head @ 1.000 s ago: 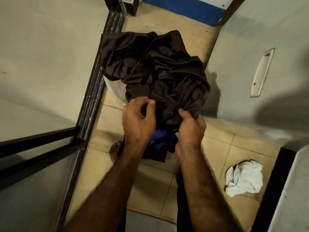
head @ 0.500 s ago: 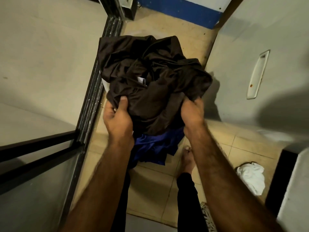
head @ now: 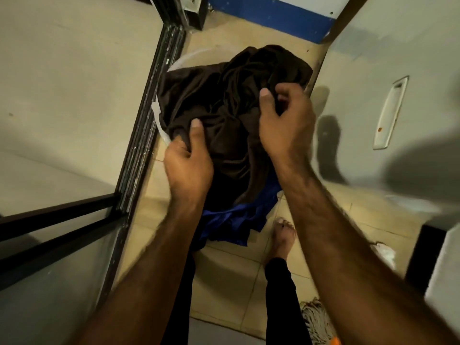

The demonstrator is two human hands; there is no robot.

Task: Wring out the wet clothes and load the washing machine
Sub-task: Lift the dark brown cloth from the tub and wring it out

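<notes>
A bunched dark brown garment lies heaped over a pale tub, whose rim shows at the left. My left hand grips the brown cloth at its lower left edge, thumb on top. My right hand grips the cloth's right side, fingers curled into the folds. A blue garment hangs below the brown one, just above the floor. No washing machine can be told apart in this view.
A dark metal frame runs along the left of the narrow tiled floor. A grey door with a recessed handle stands at the right. My bare foot is under the clothes; a white cloth and a mop head lie at lower right.
The brown bundle has moved away and down over the tub. My right hand has shifted up along its right side; my left hand has regripped its lower left edge.
</notes>
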